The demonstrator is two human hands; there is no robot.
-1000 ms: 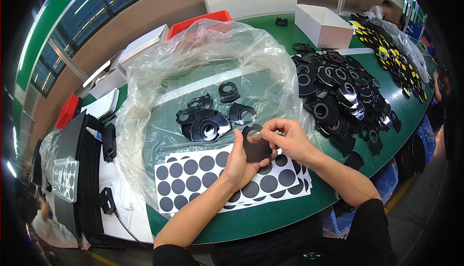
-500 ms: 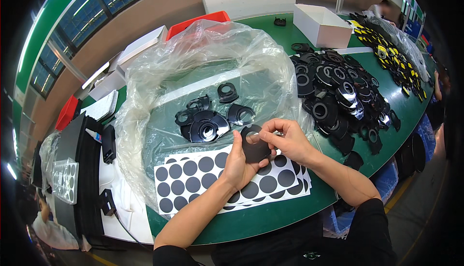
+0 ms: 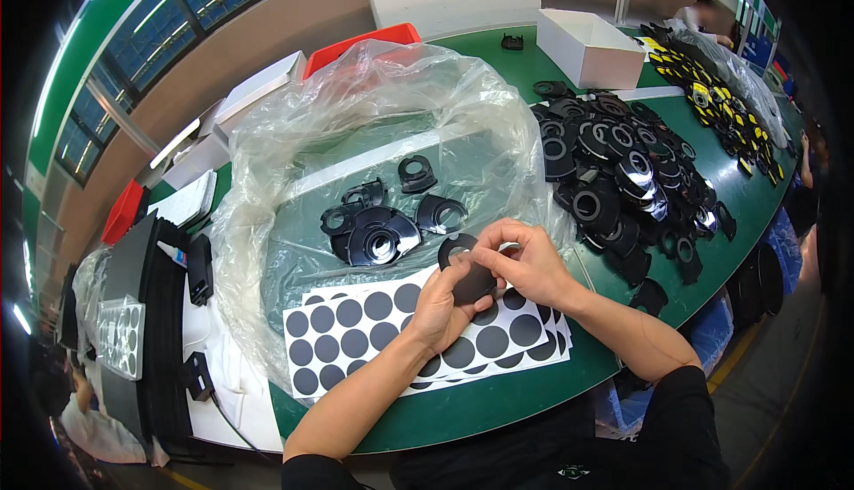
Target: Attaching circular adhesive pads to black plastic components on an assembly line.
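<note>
A black plastic part with a round hole point(image 3: 472, 288) rests in my left hand point(image 3: 436, 314), whose thumb lies over the ring and whose fingers wrap behind it. My right hand point(image 3: 527, 263) is closed in a pinch over the ring, thumb and forefinger meeting beside the left thumb. Whatever sits between these right fingertips is too small to make out. Below both hands lie stacked white sheets of round dark grey stickers point(image 3: 355, 342). Beyond them, several similar black parts point(image 3: 381, 242) sit on a clear plastic bag point(image 3: 258, 196) spread over the green table.
A large heap of black ringed parts point(image 3: 614, 156) stands on the right, with yellow-marked parts point(image 3: 712, 103) farther off. An open white box point(image 3: 583, 54) and a red bin point(image 3: 360, 45) are at the back. Dark stacked sheets point(image 3: 147, 312) and a small black device point(image 3: 200, 374) stand left.
My left thumb has moved across the ring toward the right fingertips. My right hand has shifted slightly left, and the held part has tilted and is more covered.
</note>
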